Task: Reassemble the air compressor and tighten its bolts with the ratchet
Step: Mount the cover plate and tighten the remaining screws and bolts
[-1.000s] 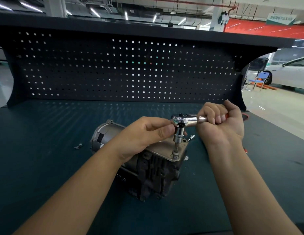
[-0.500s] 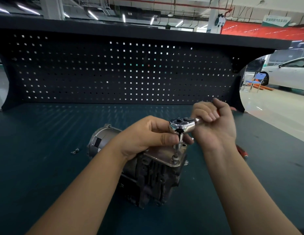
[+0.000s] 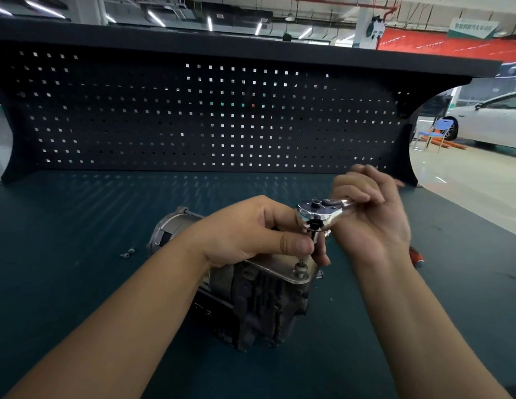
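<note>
The compressor (image 3: 251,298) lies on its side in the middle of the bench (image 3: 78,226), right in front of you, its round motor end pointing away to the left and its dark ribbed block facing you. A bright metal plate (image 3: 279,269) sits on top of the block, and a bolt (image 3: 301,270) stands upright at its near right corner.

The ratchet (image 3: 320,214) is above that bolt, its chrome head level. The socket (image 3: 314,237) beneath the head points down towards the bolt; whether it is seated on the bolt cannot be told.

Your left hand (image 3: 251,231) reaches over the plate and pinches the socket between thumb and fingers, just under the ratchet head. Your right hand (image 3: 369,220), slightly blurred, is curled round the ratchet's handle, which runs off to the right and is mostly hidden in your fist.

Two small loose bolts (image 3: 127,253) lie on the bench left of the motor end. A red-handled tool (image 3: 416,257) shows past your right wrist. A dark pegboard (image 3: 193,116) closes the back of the bench, and beyond its right edge stand a blue chair (image 3: 436,133) and a white car (image 3: 495,119).
</note>
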`<move>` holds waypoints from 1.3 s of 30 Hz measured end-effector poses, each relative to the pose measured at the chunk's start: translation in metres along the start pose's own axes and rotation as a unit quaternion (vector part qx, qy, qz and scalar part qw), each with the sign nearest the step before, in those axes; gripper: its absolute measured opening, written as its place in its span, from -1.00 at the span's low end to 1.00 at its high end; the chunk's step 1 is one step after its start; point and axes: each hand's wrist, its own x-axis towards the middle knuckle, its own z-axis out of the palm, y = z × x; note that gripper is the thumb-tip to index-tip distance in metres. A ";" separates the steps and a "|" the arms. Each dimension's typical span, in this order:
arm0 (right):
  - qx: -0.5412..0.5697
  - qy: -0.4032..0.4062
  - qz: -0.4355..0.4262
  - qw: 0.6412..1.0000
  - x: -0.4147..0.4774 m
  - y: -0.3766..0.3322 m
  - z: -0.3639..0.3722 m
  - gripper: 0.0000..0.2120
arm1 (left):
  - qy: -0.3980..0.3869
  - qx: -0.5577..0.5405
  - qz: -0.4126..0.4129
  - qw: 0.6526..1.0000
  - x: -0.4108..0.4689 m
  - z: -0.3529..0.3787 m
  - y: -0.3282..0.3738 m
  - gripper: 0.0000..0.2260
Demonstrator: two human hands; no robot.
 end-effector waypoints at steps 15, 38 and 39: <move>-0.223 -0.045 -0.290 0.930 -0.068 0.011 0.013 -0.82 | 0.176 0.006 -0.010 0.984 -0.017 0.027 0.004 -0.81; -0.276 -0.023 -0.405 0.871 -0.102 0.048 0.014 -0.65 | 0.356 0.057 -0.020 0.932 -0.013 0.055 0.014 -0.72; -0.277 -0.021 -0.405 0.871 -0.102 0.048 0.014 -0.65 | 0.365 0.043 -0.017 0.930 -0.014 0.057 0.014 -0.75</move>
